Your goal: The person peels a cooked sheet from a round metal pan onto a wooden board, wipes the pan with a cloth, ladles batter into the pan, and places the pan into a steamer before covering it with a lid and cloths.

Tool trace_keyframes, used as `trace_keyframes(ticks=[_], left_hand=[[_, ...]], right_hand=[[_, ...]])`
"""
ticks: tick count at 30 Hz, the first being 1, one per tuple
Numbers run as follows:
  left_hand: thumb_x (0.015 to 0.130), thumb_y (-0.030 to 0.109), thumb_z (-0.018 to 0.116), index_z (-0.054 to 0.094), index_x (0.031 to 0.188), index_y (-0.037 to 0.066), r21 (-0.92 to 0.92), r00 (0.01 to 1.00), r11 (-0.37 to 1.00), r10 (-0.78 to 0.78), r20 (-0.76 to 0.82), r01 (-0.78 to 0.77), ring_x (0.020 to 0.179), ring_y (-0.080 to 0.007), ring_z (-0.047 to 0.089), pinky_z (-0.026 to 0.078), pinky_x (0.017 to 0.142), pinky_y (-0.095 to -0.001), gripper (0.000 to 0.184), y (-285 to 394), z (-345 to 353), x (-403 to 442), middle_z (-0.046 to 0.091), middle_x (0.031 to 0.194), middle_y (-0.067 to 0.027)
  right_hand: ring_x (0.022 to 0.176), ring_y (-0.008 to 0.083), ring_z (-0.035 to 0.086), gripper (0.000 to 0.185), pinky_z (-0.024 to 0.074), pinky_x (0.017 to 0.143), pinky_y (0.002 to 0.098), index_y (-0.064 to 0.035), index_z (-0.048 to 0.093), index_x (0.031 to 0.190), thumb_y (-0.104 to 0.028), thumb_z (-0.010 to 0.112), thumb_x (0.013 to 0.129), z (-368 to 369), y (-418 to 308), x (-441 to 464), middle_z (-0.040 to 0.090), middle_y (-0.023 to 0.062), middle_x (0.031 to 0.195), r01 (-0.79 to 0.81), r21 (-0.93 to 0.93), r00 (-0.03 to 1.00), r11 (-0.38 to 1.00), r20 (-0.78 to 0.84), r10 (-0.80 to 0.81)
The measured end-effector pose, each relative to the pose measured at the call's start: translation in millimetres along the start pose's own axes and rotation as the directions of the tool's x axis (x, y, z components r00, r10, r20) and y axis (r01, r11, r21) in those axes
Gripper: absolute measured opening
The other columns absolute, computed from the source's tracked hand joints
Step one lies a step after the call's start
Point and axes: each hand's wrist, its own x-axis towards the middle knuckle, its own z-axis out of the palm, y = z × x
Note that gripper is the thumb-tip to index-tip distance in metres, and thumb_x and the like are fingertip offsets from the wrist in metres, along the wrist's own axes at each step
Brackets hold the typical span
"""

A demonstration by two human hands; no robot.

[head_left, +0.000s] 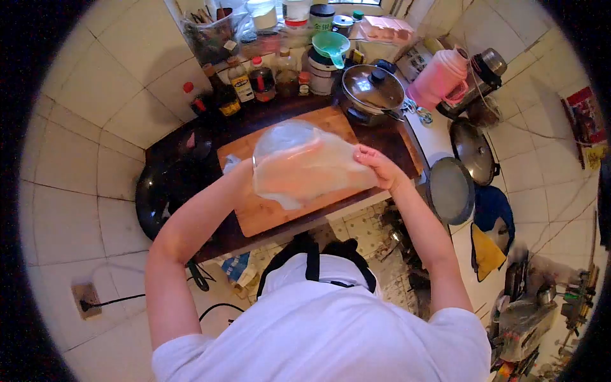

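A pale, limp, translucent sheet (318, 169) is held up over the wooden cutting board (264, 219). My right hand (380, 168) grips its right edge between thumb and fingers. On the other side, my left forearm (213, 204) reaches behind the sheet's left end. My left hand is hidden there, so its fingers cannot be made out. A clear, rounded, bowl-like shape (284, 135) shows at the sheet's upper left. Beside my left wrist, a small whitish crumpled piece (231, 163) lies on the board's left edge.
A black wok (153, 200) stands left of the board. Bottles (261, 79) line the back of the counter. A lidded pot (373, 89), a pink jug (439, 76) and a round pan (450, 190) are on the right, with cloths (490, 248) below.
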Motion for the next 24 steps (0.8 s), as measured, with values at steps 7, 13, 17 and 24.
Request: trace_keyframes(ticks=[7, 13, 17, 24], left_hand=[[0.087, 0.035, 0.046, 0.044, 0.120, 0.005, 0.343, 0.886, 0.827, 0.463, 0.033, -0.445, 0.105, -0.0226, 0.050, 0.039, 0.092, -0.0372, 0.045, 26.0, -61.9, -32.5, 0.050, 0.118, -0.0097], [0.092, 0.023, 0.034, 0.052, 0.110, 0.005, 0.129, 0.850, 0.844, 0.497, 0.172, -0.520, 0.102, -0.0203, 0.051, 0.040, 0.091, -0.0329, 0.031, 74.9, -134.9, -29.1, 0.054, 0.110, -0.0047], [0.091, 0.030, 0.036, 0.052, 0.110, 0.001, -0.225, 0.790, 0.900, 0.436, 0.430, -0.374, 0.098, -0.0256, 0.054, 0.037, 0.094, -0.0388, 0.038, 92.5, -129.7, -35.2, 0.057, 0.105, -0.0115], [0.084, 0.021, 0.055, 0.057, 0.103, 0.003, 0.513, 0.703, 0.611, 0.711, -0.022, -0.602, 0.087, -0.0158, 0.059, 0.047, 0.080, -0.0298, 0.026, 127.3, -134.5, -32.5, 0.061, 0.096, -0.0058]], right_hand=[[0.075, 0.0100, 0.058, 0.015, 0.0487, 0.064, 0.0257, -0.0101, 0.054, 0.091, -0.021, 0.059, 0.082, 38.4, -64.0, 33.9, 0.058, -0.0006, 0.083, 0.154, -0.210, 0.987, 0.965, -0.017, -0.161], [0.077, 0.0128, 0.060, 0.013, 0.0506, 0.070, 0.0281, -0.0087, 0.054, 0.092, -0.017, 0.057, 0.083, 72.7, -128.2, 53.3, 0.060, 0.0027, 0.085, 0.134, -0.306, 0.990, 0.943, 0.004, -0.140], [0.077, 0.0129, 0.060, 0.015, 0.0512, 0.069, 0.0276, -0.0082, 0.054, 0.095, -0.017, 0.057, 0.083, 69.5, -144.1, 74.7, 0.060, 0.0030, 0.087, 0.095, -0.379, 0.993, 0.921, -0.031, -0.115], [0.079, 0.0127, 0.060, 0.018, 0.0499, 0.071, 0.0267, -0.0067, 0.055, 0.097, -0.017, 0.058, 0.082, 46.3, -124.7, 110.8, 0.060, 0.0034, 0.091, 0.074, -0.331, 0.989, 0.941, -0.094, -0.110]])
